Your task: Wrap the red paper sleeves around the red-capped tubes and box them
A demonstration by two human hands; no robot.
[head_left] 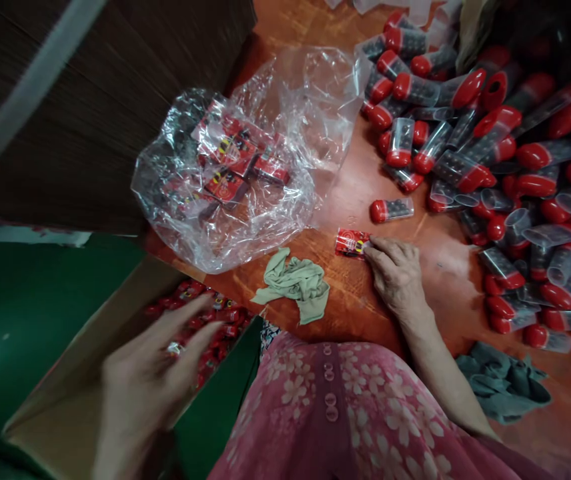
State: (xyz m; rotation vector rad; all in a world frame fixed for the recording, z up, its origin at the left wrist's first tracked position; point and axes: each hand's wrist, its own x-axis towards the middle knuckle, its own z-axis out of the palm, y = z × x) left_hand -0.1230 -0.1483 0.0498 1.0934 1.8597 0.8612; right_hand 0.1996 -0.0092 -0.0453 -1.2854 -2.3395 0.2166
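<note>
My right hand [396, 273] rests on the orange-red tabletop, its fingertips on the right end of a small red printed packet [351, 243]. Over the cardboard box at the lower left, my left hand [153, 367] is blurred, with fingers apart and nothing seen in them. Inside that box [60, 393] lie many red wrapped pieces [225, 320]. A clear plastic bag [310, 100] holding several red packets [230, 150] lies on the table behind the packet. One red-capped clear tube [391, 210] lies just behind my right hand.
A heap of red-capped clear tubes [535, 157] covers the table's right side. A pale green cloth [295, 283] lies near the front edge, a dark green cloth [503, 383] at the lower right. A large brown box [115, 100] stands at the upper left.
</note>
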